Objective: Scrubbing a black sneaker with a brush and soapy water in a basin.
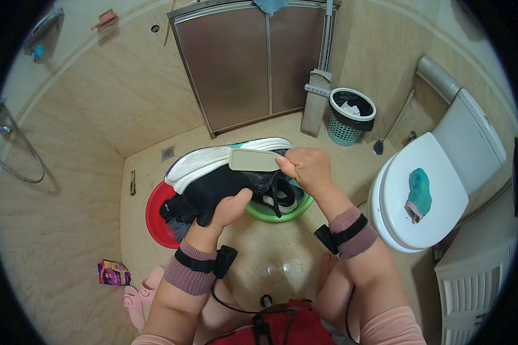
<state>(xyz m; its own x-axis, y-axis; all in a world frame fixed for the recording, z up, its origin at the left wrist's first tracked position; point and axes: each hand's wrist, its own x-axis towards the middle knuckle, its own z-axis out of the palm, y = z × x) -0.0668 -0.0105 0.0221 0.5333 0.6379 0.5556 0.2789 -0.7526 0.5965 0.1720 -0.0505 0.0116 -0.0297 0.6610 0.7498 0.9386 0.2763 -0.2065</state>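
Shoe (212, 183), blk w/ white sole, held tipped on its side over red basin (153, 211) & green basin (263, 216), head view. L hand (230, 209) gripping blk upper, thumb on near side, other fingers hidden. R hand (309, 168) closed round right end of pale brush (251, 160), which lies across shoe nr sole edge; bristles hidden. 2nd shoe (286, 201), dk w/ white trim, sits in green basin. Teal cloth (421, 192) on closed toilet lid (394, 187), far R; bin (344, 133) w/ blk liner beyond.
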